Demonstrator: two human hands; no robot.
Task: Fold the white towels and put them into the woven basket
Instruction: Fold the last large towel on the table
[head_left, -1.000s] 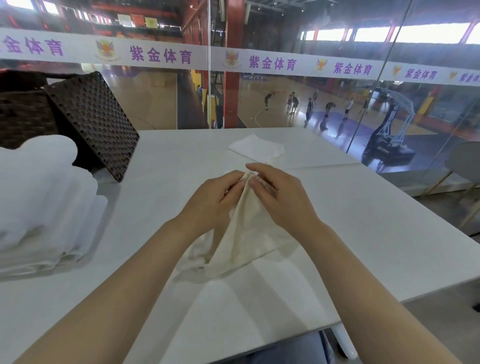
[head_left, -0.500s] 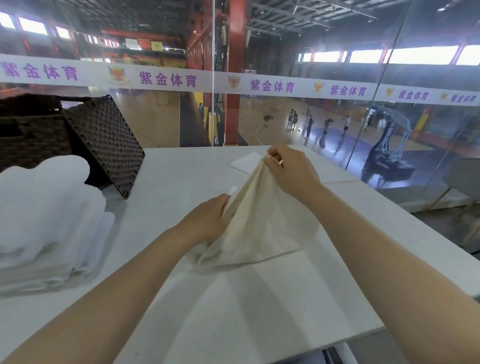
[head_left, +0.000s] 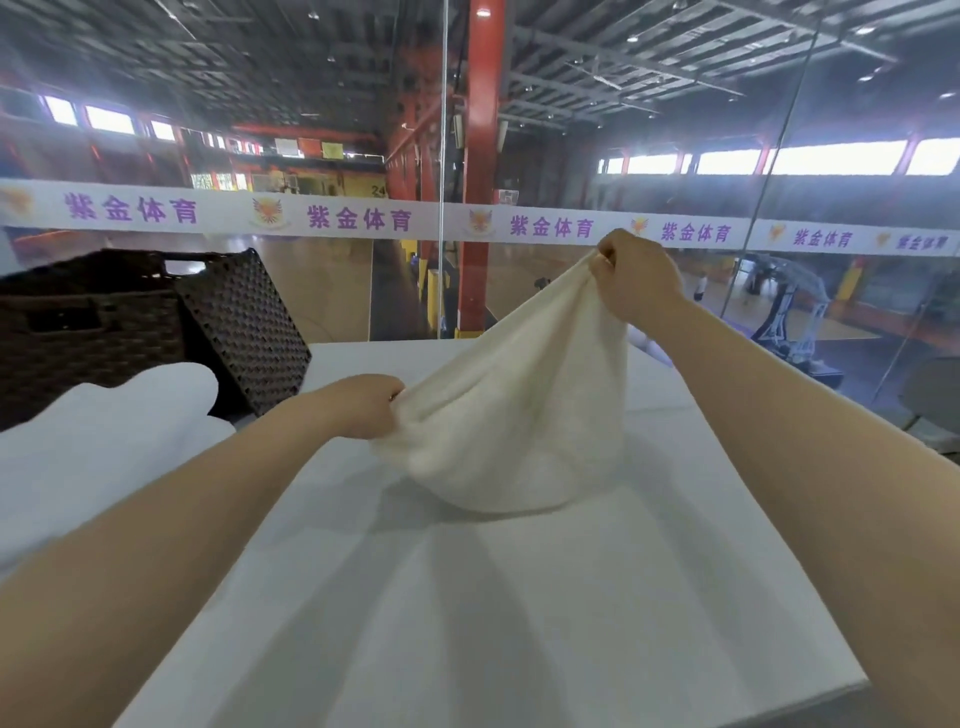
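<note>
The right hand (head_left: 636, 278) is pinching one corner of a white towel (head_left: 511, 415) high at 1 o'clock, while the left hand (head_left: 363, 405) is gripping another low at 9 o'clock, its belly sagging onto the white surface (head_left: 519, 623). The woven basket (head_left: 93, 332) is sitting at 10 o'clock.

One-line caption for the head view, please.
Both hands, left low and right raised, hold a white towel over the table, basket at left.
</note>
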